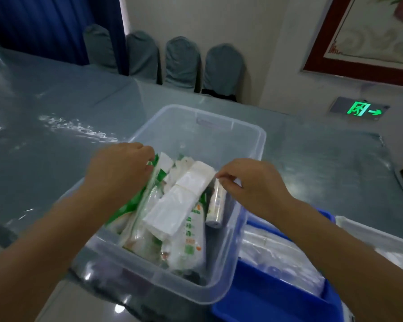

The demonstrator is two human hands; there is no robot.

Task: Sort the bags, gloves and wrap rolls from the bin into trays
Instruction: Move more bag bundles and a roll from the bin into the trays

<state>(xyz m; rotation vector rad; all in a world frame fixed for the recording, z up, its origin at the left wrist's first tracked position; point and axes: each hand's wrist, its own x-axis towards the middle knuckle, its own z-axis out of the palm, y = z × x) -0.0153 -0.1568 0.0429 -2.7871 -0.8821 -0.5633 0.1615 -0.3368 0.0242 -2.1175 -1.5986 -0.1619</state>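
A clear plastic bin stands on the table and holds several packs. My left hand grips the top of a green-and-white pack at the bin's left side. My right hand pinches the upper corner of a folded stack of white bags that lies slanted across the other packs. A wrap roll leans against the bin's right wall, just under my right hand. More green-printed packs lie beneath the white stack.
A blue tray with clear plastic bags in it sits right of the bin. A white tray lies further right. The table has a shiny grey-blue cover. Covered chairs line the far wall.
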